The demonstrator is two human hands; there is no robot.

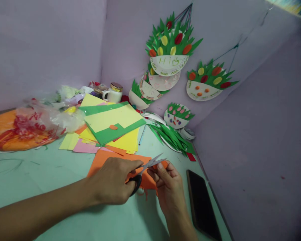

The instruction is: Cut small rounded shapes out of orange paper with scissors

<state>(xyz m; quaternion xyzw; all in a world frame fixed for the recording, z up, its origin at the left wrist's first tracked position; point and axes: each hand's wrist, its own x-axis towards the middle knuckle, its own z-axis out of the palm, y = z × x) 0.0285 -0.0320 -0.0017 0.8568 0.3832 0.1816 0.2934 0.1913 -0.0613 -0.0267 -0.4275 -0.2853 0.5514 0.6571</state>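
My left hand (112,182) is closed round the black handles of a pair of scissors (150,163), whose silver blades stand apart and point right and up. My right hand (169,185) pinches a small orange paper piece (163,163) right at the blades. Both hands hover over an orange paper sheet (100,160) that lies on the pale green table (52,174). Orange scraps show beneath the hands.
Behind lies a stack of yellow, green and pink paper (112,125). Cut green paper strips (174,137) sit to the right. A black phone (202,204) lies at the right edge. Paper-plate crafts (169,53) hang on the wall. A white jar (114,93) and a plastic bag (40,120) stand at the back left.
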